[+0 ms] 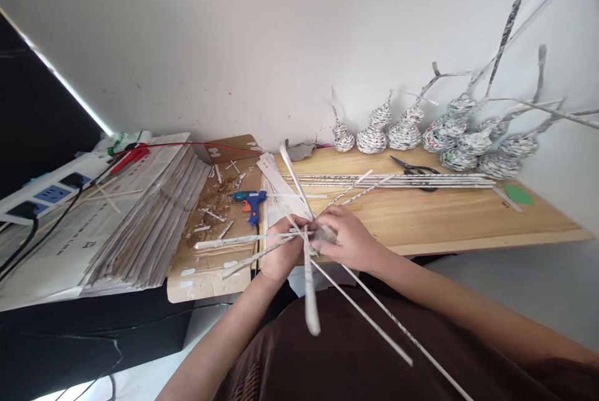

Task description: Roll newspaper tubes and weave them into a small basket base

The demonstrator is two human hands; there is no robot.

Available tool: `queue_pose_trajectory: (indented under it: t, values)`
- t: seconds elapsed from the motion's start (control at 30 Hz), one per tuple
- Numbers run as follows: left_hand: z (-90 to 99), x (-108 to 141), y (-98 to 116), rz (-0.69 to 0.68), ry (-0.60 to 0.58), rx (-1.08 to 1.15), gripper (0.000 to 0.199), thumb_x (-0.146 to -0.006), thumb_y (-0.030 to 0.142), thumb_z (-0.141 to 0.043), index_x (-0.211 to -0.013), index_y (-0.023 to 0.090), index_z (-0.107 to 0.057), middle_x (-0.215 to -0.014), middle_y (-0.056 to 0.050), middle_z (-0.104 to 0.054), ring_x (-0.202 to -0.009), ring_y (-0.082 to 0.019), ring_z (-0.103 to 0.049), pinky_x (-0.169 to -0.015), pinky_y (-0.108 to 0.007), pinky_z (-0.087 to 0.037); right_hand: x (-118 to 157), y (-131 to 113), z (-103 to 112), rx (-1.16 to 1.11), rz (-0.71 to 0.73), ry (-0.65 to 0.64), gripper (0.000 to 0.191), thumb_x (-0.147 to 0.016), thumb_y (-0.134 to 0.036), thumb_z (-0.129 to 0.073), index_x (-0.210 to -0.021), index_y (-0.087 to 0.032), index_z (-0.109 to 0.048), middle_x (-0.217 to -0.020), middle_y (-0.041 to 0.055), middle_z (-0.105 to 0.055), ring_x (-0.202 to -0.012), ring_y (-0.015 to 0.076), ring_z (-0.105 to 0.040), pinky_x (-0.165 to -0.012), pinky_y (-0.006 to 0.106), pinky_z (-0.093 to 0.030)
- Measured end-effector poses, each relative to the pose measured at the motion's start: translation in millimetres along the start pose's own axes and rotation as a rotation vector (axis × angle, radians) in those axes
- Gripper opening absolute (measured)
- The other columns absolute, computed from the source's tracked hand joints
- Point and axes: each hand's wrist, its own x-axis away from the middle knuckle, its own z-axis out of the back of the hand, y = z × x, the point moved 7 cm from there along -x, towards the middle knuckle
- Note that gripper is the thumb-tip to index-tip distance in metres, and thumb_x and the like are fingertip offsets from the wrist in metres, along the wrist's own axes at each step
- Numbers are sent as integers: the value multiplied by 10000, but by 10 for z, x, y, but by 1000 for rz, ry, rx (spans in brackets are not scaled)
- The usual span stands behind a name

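Several rolled newspaper sticks (311,304) cross at a common centre and fan out on all sides, above the table's front edge. My left hand (282,251) is closed round the crossing from the left. From the right, my right hand (350,237) pinches the sticks close to the same centre, slightly blurred. Both hands are nearly touching, and the fingers partly hide how the sticks meet. Behind the hands lie printed paper sheets (287,192) and a blue hot glue gun (253,204).
Straight paper sticks (388,181) lie on the wooden board (421,217) by black scissors (414,168). Woven paper gourds (373,133) line the wall. At left are a newspaper stack (140,220), a power strip (51,192) with cables, and a cardboard piece (210,285) with scraps.
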Motion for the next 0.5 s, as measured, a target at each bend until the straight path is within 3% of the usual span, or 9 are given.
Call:
queue_pose_trajectory:
  t: [0.1,0.2,0.3,0.4,0.5]
  values:
    - [-15,12,-53,33,-17,14,102,-779,241,-615,-776,185,-700,-735,-15,-713,-648,-144,-636,-588,-228,-469,-20,-49,-29,5,-7,-17,254,-623,-322,-818,-720,-200,-617,-796,30,-578,-804,203,-543,-721,315,-421]
    - [-15,16,-56,9,-18,-5,99,-779,215,-607,-756,179,-696,-721,-12,-705,-659,-139,-628,-605,-221,-461,-25,-82,35,-184,-70,37,251,-775,-350,-689,-632,-199,-549,-681,6,-553,-686,167,-537,-666,298,-416]
    - [11,11,-77,22,18,-3,106,-790,230,-605,-753,179,-690,-696,-5,-692,-628,-128,-609,-582,-209,-450,-1,-109,100,-384,-108,70,276,-868,-374,-573,-656,-199,-565,-676,17,-589,-667,165,-559,-666,303,-438]
    - [26,12,-104,44,50,36,109,-796,256,-614,-792,182,-693,-734,-7,-700,-636,-125,-611,-582,-205,-458,50,-34,127,-408,-177,131,230,-848,-377,-608,-702,-203,-572,-681,13,-593,-664,160,-559,-656,295,-456]
    - [2,24,-122,57,38,84,124,-806,275,-609,-810,175,-684,-760,-16,-704,-639,-127,-620,-591,-209,-476,96,130,73,-418,-268,194,153,-845,-358,-614,-887,-212,-590,-749,8,-615,-681,153,-580,-634,274,-469]
